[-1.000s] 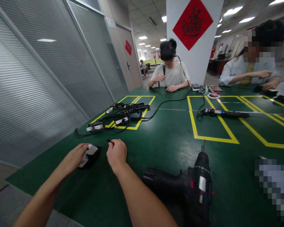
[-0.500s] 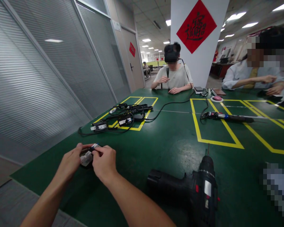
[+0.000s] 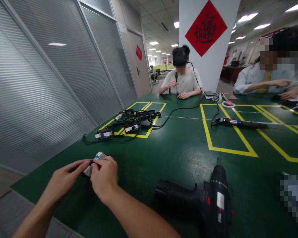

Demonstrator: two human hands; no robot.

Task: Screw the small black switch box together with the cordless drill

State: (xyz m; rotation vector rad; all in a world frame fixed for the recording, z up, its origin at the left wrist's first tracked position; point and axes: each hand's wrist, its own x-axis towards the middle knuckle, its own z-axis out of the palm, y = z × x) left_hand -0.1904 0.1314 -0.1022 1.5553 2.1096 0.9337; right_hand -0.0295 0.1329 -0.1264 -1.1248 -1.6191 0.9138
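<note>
Low over the near left of the green table (image 3: 139, 158), my two hands meet at a small white block with a blue mark and dark parts (image 3: 99, 155). My left hand (image 3: 68, 173) pinches at its left side with the fingertips. Closed on its near right side is my right hand (image 3: 105, 177), thumb and index finger pressed together. The fingers cover much of the block, so its exact kind does not show. To the right of my right forearm lies a black cordless drill (image 3: 211, 198), its bit pointing away from me.
Black cables and adapters with white labels (image 3: 131, 127) lie beyond my hands inside yellow tape. A long dark tool with a cable (image 3: 240, 123) lies far right. Two people sit across the table; one holds a screwdriver (image 3: 176, 79) upright. A pink round item (image 3: 228, 103) sits near them.
My left hand has shifted left and lower, its fingers now straighter against the block. The right hand moved slightly left. More of the block's blue-marked end shows.
</note>
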